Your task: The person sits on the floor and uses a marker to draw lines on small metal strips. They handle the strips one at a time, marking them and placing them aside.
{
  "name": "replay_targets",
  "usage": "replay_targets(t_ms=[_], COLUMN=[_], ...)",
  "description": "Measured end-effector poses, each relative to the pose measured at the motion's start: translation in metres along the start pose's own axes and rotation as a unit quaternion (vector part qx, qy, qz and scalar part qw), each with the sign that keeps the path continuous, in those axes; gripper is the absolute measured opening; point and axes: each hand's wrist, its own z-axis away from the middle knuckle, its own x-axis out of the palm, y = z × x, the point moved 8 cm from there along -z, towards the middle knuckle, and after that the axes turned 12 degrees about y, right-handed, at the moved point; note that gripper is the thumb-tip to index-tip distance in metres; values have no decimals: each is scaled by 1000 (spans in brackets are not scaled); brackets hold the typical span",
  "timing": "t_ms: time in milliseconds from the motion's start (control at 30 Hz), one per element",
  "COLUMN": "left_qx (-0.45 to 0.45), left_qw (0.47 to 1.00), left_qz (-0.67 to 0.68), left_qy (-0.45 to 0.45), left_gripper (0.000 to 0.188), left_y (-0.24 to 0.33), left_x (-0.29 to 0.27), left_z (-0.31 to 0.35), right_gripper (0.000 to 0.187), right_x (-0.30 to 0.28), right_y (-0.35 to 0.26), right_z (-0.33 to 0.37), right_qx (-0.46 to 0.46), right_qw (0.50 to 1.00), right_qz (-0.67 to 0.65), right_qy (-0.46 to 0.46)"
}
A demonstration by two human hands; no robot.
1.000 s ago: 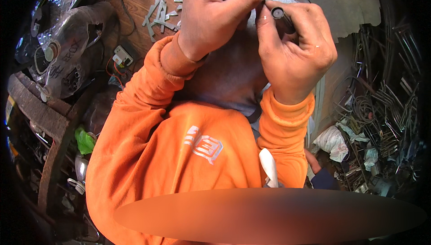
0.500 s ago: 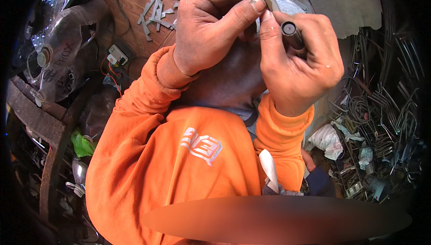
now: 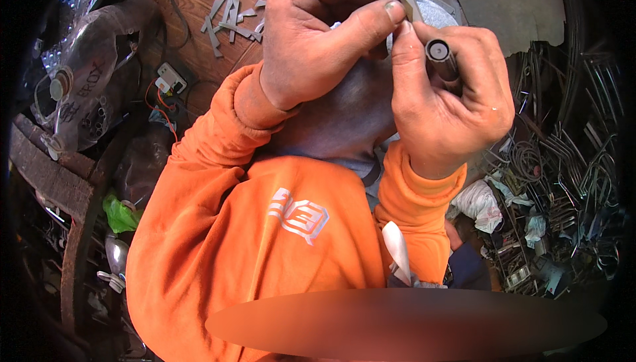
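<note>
Near the top centre, my left hand is closed in a pinch, thumb against fingers, on a flat grey metal-looking strip. Right beside it, my right hand curls around a dark pen-like cylinder, whose round end faces up. The right thumb tip almost meets the left thumb at the strip's lower end. The cylinder's other end is hidden by the fingers. Behind the hands lies a pale speckled round surface, partly covered.
Loose grey strips lie on brown wood-patterned flooring at upper left. A clear plastic container and a small white device with orange wires are at left. Bundled metal rods and wire heap up at right, beside a white bag.
Both hands, with the strip and the dark cylinder, have shifted slightly right in the picture. The grip of each hand looks the same.
</note>
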Motion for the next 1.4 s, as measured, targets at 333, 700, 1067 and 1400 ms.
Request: replay_targets(t_ms=[333,700,1067,1400], left_qx=[-28,15,14,-98], left_qw=[1000,1000,1000,994], left_qz=[1,-7,6,1], left_qy=[4,16,22,39], left_gripper=[14,12,5,11], left_y=[0,9,16,-16], left_x=[3,8,13,7], left_z=[3,0,0,0], right_gripper=[13,14,15,19], right_x=[-3,-3,-3,-43], right_y=[-2,2,-14,-8], right_z=[0,2,0,3], right_qx=[-14,-11,-39,64], right_qw=[1000,999,998,996], right_qz=[17,28,44,57], right_qy=[-11,-17,18,33])
